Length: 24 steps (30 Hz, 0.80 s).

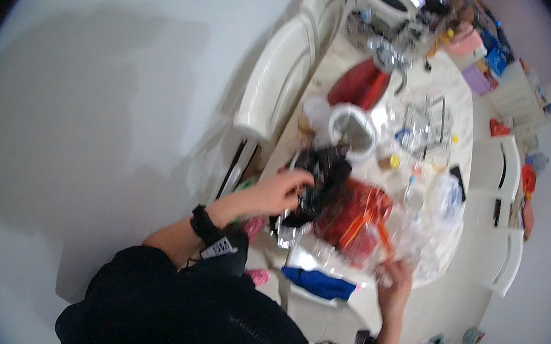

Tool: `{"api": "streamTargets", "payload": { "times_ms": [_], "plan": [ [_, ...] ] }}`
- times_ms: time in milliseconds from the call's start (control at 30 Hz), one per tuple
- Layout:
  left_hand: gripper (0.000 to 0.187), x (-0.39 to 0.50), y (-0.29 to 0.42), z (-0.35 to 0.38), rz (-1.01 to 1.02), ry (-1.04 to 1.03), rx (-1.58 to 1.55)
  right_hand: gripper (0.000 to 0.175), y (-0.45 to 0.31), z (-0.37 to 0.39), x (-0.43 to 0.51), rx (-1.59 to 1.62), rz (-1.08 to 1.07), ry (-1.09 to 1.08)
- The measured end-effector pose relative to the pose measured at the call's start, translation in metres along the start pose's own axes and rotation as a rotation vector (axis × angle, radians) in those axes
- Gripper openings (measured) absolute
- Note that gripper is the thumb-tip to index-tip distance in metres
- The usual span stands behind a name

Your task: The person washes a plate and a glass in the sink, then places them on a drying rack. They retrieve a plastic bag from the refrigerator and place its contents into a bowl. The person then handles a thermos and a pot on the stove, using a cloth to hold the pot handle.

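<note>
My left hand (286,191) is at a crumpled black plastic bag (324,178) on the near left part of the table; blur hides whether its fingers grip it. A red plastic bag (353,216) with orange strips lies just right of the black one. At the near edge my right hand (396,276) has its fingers closed on the edge of clear plastic by the red bag. Behind the bags stand a white round container (353,130) and a red thermos jug (360,84).
A wire rack (431,122), a small yellow-capped jar (390,161) and clear plastic bags (444,197) cover the table's right side. White chairs (277,78) stand along the left edge, others (495,164) on the right. A blue cloth (319,283) lies on a near chair.
</note>
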<state>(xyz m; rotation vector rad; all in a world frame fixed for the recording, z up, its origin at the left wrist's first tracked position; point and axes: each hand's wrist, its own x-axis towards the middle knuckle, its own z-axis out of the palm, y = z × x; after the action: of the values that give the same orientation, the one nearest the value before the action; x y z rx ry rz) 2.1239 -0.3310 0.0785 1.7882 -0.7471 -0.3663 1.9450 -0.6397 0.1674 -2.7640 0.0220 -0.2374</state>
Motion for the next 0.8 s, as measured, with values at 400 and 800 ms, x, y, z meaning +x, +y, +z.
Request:
{"api": "streamTargets", "payload": {
  "times_ms": [400,800],
  "plan": [
    [0.029,0.085,0.028,-0.062,0.050,0.053,0.241,0.018,-0.043,0.007,0.024,0.093,0.099,-0.114],
    [0.034,0.058,0.016,0.007,0.084,-0.256,0.233,0.019,-0.033,0.019,0.017,0.074,0.237,-0.182]
  ]
}}
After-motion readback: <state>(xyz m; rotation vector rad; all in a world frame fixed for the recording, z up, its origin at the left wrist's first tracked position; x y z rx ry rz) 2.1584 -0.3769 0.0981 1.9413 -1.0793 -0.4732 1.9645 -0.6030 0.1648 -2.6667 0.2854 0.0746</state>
